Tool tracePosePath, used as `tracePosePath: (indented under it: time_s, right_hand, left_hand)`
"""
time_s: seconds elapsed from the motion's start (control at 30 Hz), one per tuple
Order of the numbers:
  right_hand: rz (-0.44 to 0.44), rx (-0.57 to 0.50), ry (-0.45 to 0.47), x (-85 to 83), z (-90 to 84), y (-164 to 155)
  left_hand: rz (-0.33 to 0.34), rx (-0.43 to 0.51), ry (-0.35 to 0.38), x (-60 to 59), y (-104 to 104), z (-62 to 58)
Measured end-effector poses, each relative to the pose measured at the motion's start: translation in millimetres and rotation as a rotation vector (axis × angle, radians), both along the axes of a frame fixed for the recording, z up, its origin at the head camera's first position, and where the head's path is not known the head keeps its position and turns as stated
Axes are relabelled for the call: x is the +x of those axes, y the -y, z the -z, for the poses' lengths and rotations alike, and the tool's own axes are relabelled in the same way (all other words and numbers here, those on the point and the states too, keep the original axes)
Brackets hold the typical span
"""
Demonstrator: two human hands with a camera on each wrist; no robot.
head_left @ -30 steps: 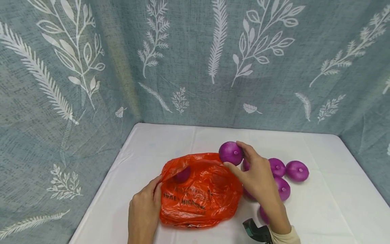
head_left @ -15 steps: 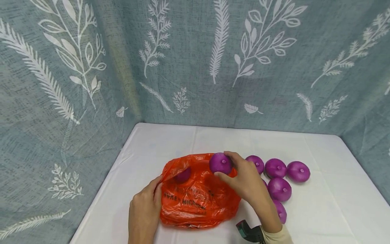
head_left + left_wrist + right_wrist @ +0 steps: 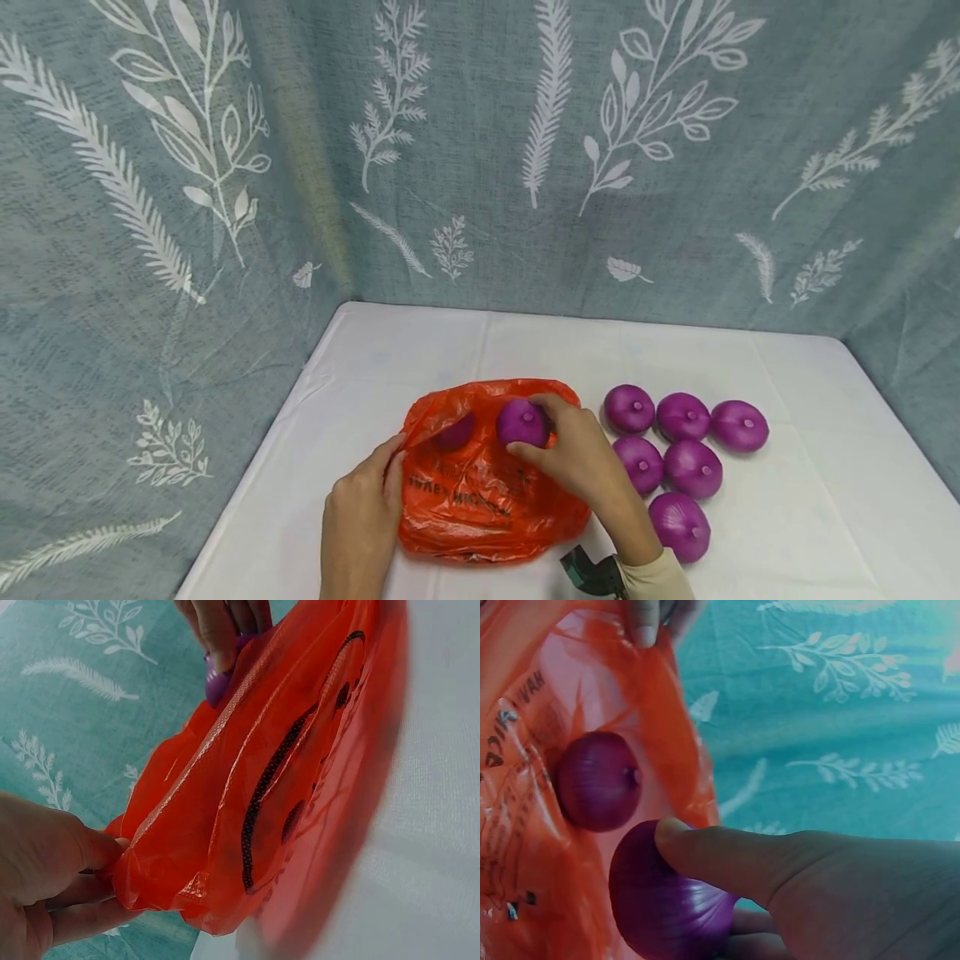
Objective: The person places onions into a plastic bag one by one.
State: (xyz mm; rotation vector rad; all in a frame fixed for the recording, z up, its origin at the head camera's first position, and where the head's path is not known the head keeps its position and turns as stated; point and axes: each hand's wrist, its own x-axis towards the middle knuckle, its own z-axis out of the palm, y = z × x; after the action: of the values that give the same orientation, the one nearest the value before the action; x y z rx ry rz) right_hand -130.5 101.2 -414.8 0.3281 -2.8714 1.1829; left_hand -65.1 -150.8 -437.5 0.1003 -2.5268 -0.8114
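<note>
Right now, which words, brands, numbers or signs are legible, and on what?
"MIC", or maybe "NIC": red bag, head view; the rest of that line is too creased to read.
"VAH", probably: same bag, right wrist view; neighbouring print is too warped.
Left wrist view: thick black strokes, no readable letters.

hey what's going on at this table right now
A person's left hand pinches the edge of a red plastic bag, while the right hand holds a purple onion at its mouth. Another onion already sits inside the bag, and six loose onions lie on the white table to its right.
</note>
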Motion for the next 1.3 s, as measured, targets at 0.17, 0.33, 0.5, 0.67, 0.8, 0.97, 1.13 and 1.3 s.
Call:
tracePosePath:
  time_s: [0.17,0.33,0.5,0.67,0.8,0.97,1.13,1.3]
  right_hand:
    - [-0.024,-0.027,-0.015,-3.0,8.2,3.9]
    - [-0.034,-0.019,-0.034,-5.3,16.8,9.3]
    - [-0.027,-0.023,-0.057,-8.3,27.8,16.3]
    - [-0.019,-0.066,-0.073,-10.0,37.0,21.7]
    - [-0.016,-0.095,-0.076,-10.9,42.8,25.0]
    - [-0.013,-0.115,-0.059,-11.7,48.0,27.1]
    - [-0.01,-0.117,-0.042,-12.5,49.3,28.1]
    - [-0.004,-0.116,-0.038,-13.9,49.5,28.7]
  left_hand:
    - [-0.002,0.0,-0.001,-0.5,0.2,1.1]
    - [0.004,0.005,-0.006,-0.7,0.2,2.3]
    - [0.003,0.005,-0.007,0.0,0.8,3.3]
    - [0.006,0.004,-0.011,-0.6,0.8,3.8]
    - [0.004,0.004,-0.004,-1.0,1.4,4.3]
    - [0.01,0.001,-0.006,-0.6,1.7,4.8]
    - [0.007,0.002,0.002,-1.5,1.1,4.4]
    - [0.015,0.001,-0.021,-1.8,0.4,4.2]
